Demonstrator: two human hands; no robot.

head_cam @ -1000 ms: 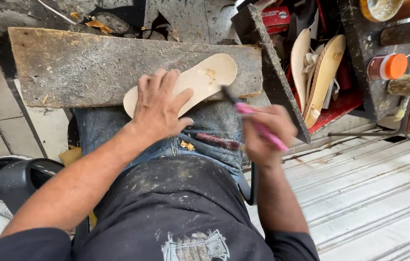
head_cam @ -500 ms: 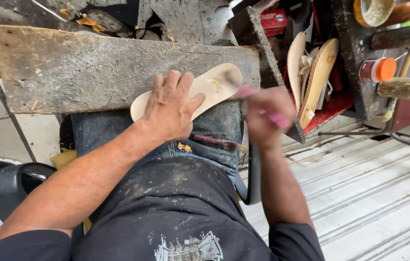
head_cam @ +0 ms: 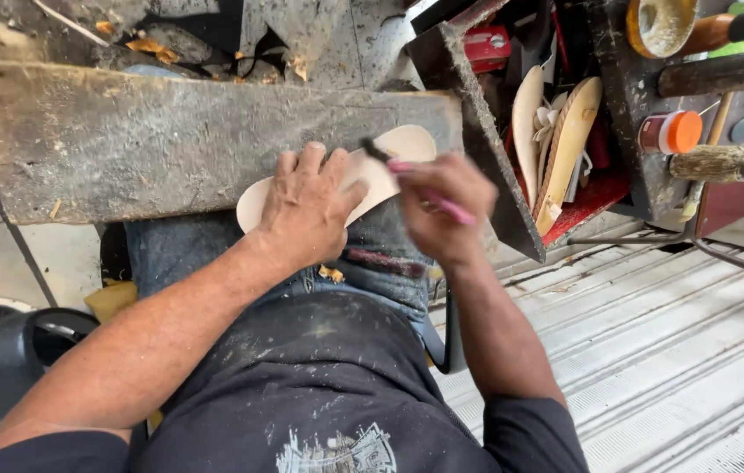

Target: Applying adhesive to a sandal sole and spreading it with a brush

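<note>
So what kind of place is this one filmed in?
Likely a small shoemaker's workshop: a pale sole on a worn plank, a crate of more soles, a glue-smeared pot.

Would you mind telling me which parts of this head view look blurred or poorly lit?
Head view: right hand and its pink-handled brush are motion-blurred; left hand, insole and plank stay sharp; daylight is soft and even, without glare.

Cream insole, pink-handled brush, grey board.
</note>
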